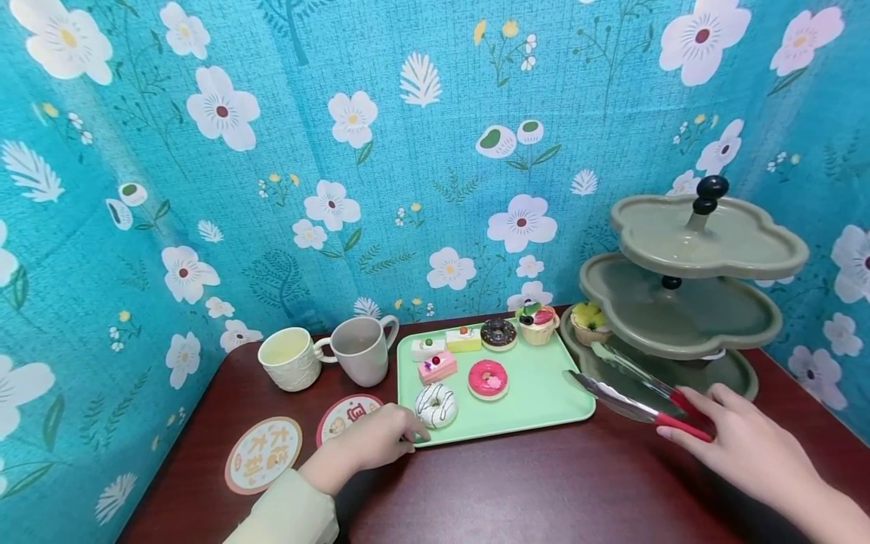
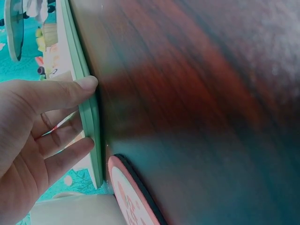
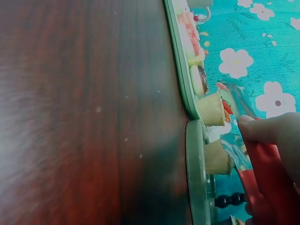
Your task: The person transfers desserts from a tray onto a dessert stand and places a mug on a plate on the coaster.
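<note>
My left hand (image 1: 387,438) holds the near left edge of a light green tray (image 1: 537,412); in the left wrist view its thumb and fingertips touch the rim. On the tray lie a white-iced donut (image 1: 436,406), a pink donut (image 1: 488,379), a chocolate donut (image 1: 499,334), small cake slices (image 1: 437,367) and a fruit-topped cupcake (image 1: 538,323). Red-handled tongs (image 1: 615,397) are gripped in my right hand (image 1: 754,446), their arms spread with nothing between the tips. Close by, a yellow-topped cupcake (image 1: 590,325) sits on the bottom tier of a grey-green tiered stand (image 1: 693,253).
Two mugs, one cream (image 1: 291,363) and one grey (image 1: 360,351), stand left of the tray. Before them lie two round coasters, one orange-rimmed (image 1: 263,455) and one red-rimmed (image 1: 343,417). Blue floral cloth (image 1: 408,189) hangs behind the dark wooden table (image 1: 516,491).
</note>
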### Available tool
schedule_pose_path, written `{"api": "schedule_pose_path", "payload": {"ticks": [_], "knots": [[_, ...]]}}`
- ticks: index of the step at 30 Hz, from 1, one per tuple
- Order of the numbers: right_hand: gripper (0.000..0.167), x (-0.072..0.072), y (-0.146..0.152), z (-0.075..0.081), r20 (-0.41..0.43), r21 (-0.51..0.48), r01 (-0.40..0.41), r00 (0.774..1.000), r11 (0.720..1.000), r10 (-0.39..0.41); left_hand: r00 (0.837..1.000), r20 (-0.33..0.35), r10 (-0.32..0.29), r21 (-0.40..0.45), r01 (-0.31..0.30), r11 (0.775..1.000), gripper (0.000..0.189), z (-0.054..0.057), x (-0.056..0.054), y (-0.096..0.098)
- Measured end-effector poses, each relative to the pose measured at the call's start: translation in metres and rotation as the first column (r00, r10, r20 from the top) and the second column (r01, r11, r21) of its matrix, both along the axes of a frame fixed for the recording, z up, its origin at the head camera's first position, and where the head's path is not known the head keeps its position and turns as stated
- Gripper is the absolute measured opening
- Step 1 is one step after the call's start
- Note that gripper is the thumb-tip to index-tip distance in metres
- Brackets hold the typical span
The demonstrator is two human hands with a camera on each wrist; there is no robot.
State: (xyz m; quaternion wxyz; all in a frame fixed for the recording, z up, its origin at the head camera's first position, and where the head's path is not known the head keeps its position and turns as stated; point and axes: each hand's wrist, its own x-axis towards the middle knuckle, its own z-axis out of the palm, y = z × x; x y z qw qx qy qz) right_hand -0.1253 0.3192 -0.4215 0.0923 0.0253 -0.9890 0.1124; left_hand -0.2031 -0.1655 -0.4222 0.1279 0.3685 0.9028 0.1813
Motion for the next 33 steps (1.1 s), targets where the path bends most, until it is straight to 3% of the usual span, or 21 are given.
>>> {"api": "schedule_pose_path", "payload": {"ticks": [7, 13, 23, 33], "knots": [[0.085, -0.015, -0.006, -0.004, -0.045, -0.047, -0.053, 0.998, 0.997, 0.051, 1.0, 0.018, 0.01, 0.001, -0.01, 1.0, 0.024, 0.0, 0.0, 0.0], [0.083, -0.029, -0.014, -0.005, -0.07, -0.031, -0.07, 0.995, 0.997, 0.068, 1.0, 0.008, 0.005, 0.004, -0.005, 1.0, 0.023, 0.002, 0.0, 0.0], [0.076, -0.053, -0.024, -0.001, -0.053, -0.019, -0.097, 0.994, 0.995, 0.096, 1.0, 0.008, 0.012, 0.005, -0.012, 1.0, 0.023, 0.002, 0.0, -0.001], [0.077, -0.066, -0.033, -0.004, -0.045, -0.021, -0.091, 0.995, 0.996, 0.09, 1.0, 0.018, 0.005, 0.021, -0.005, 1.0, 0.023, 0.002, 0.0, -0.001]]}}
